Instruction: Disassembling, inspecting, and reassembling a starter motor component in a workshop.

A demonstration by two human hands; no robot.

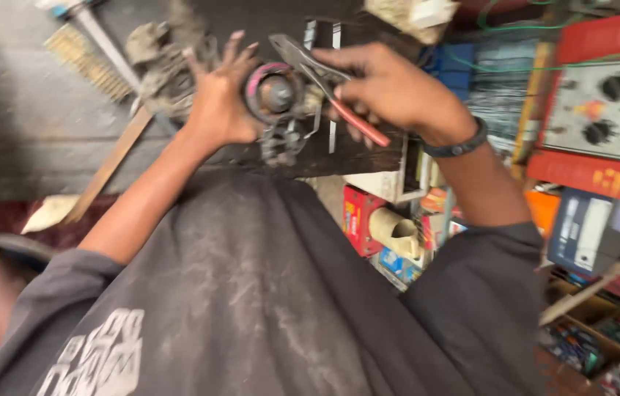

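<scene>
Presently, the left hand (218,103) clasps the round metal part (277,95) against the dark table (368,154), steadying it, while the right hand (390,92) closes its grip around red-handled pliers (328,84) angled toward it.

A wire brush (87,60) and a wooden stick (108,166) lie left of the left hand. A grey panel with black knobs (607,110) sits right of the right hand; a red box (358,218) and tape roll (393,229) lie below it.
</scene>
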